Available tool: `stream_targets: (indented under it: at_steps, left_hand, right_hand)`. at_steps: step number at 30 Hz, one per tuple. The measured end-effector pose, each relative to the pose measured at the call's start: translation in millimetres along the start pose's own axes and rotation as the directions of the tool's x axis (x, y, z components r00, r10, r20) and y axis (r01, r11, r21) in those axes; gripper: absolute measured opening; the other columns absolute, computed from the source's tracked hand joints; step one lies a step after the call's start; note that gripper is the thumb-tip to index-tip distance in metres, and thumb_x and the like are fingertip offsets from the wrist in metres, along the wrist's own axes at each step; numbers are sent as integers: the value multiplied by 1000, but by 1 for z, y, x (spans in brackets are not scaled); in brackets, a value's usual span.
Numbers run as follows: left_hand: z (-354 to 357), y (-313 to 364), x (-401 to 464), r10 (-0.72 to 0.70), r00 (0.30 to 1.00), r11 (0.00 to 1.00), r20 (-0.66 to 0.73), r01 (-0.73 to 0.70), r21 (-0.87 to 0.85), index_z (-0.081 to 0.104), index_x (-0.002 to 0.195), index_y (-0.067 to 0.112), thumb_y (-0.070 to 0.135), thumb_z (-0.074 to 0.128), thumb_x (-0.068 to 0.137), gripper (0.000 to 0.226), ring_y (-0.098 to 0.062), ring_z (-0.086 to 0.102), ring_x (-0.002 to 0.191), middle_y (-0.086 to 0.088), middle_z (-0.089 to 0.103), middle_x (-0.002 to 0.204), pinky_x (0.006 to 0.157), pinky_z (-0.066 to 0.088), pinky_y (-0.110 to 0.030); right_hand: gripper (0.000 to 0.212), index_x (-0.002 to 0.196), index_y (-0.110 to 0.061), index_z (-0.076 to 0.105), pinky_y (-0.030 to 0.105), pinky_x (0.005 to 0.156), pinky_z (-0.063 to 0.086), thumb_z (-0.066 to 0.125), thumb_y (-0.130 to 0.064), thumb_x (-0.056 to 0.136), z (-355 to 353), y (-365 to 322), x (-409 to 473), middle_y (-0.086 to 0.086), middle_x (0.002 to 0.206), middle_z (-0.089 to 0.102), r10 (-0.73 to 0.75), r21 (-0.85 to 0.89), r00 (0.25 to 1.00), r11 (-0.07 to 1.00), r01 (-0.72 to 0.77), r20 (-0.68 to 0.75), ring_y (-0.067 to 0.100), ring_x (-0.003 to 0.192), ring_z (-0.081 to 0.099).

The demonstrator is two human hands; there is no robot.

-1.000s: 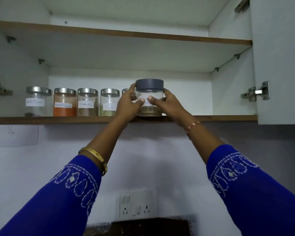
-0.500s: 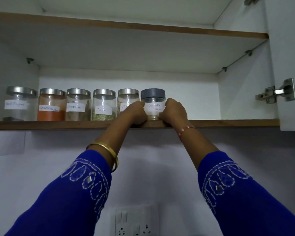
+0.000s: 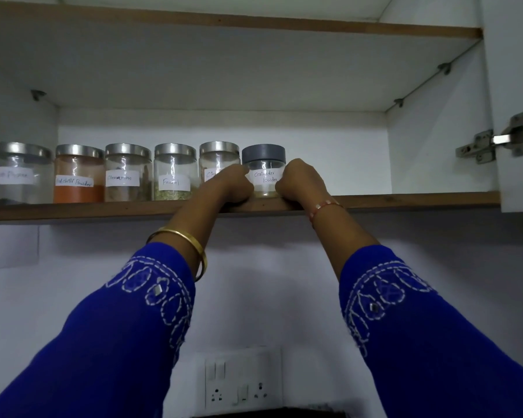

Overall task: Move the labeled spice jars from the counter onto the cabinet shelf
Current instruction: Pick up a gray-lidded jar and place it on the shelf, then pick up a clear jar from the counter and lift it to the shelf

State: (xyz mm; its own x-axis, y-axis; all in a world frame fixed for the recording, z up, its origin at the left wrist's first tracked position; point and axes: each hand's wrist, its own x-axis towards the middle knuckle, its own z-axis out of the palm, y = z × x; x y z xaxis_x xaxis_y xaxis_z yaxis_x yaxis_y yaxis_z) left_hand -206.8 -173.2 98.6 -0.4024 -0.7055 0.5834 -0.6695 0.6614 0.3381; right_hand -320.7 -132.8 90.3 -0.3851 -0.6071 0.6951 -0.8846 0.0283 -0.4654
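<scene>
A grey-lidded jar labelled coriander powder (image 3: 264,159) stands on the wooden-edged cabinet shelf (image 3: 405,199), at the right end of a row of jars. My left hand (image 3: 234,185) presses its left side and my right hand (image 3: 299,182) its right side, fingers curled, both wrists over the shelf edge. To the left stand steel-lidded labelled jars: one with a faint label (image 3: 18,173), red chilli powder (image 3: 77,179), cinnamon (image 3: 127,173), fennel (image 3: 173,173) and a fifth jar (image 3: 218,158) partly hidden by my left hand.
The shelf runs on to the right of the coriander jar up to the cabinet wall. The open cabinet door (image 3: 517,86) with its hinge (image 3: 495,141) is at the right. An upper shelf (image 3: 254,24) lies overhead. A wall switch plate (image 3: 242,378) sits below.
The coriander jar went from being held at the shelf's front edge to standing on the shelf beside the fifth jar. My fingers have curled in at its sides. Little differs from half a second ago.
</scene>
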Motion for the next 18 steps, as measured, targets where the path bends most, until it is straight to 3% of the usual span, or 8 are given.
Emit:
stream_targets:
  at_steps: [2,5,8,10,14,18]
  left_hand:
    - [4,-1,-4,14,996,1000,-88,-16,-22,38,139,7,4,41,92,48,-30,41,131,-17,41,144,105,35,-34]
    - [12,-3,-15,9,954,1000,-299,-3,19,54,126,7,6,41,91,38,-31,52,119,-17,56,129,94,42,-35]
    - [20,-5,-35,104,892,989,-439,-44,144,58,119,4,6,41,90,34,-34,59,107,-19,63,115,85,45,-36]
    - [26,-11,-48,214,854,976,-473,-165,144,57,121,3,6,39,91,35,-34,60,104,-20,63,114,84,45,-37]
    - [45,-22,-87,289,791,933,-539,-358,-25,58,119,0,8,37,90,36,-32,56,107,-20,62,116,94,45,-36]
    - [78,-29,-150,162,836,891,-524,-353,-287,53,126,2,8,40,95,34,-23,49,122,-14,55,130,97,26,-10]
  right_hand:
    - [6,83,-6,53,28,72,37,49,-7,87,-1,2,-6,18,108,60,-28,-5,999,1000,27,-22,33,109,56]
    - [29,115,-1,58,31,82,43,47,-9,90,2,4,-23,18,117,62,-133,-76,982,989,123,-134,32,110,56]
    - [27,106,3,60,31,74,39,39,-8,93,7,14,-40,21,107,65,-293,-203,928,947,248,-231,33,98,58]
    - [28,105,3,60,32,79,38,37,-7,94,8,21,-52,22,106,64,-342,-216,905,932,291,-253,34,98,57]
    - [30,112,8,60,38,97,43,46,-2,88,13,39,-96,28,115,62,-415,-202,839,909,365,-352,41,110,56]
    - [40,127,4,53,31,108,26,43,-11,92,38,68,-167,23,133,53,-305,-114,905,952,283,-297,36,129,46]
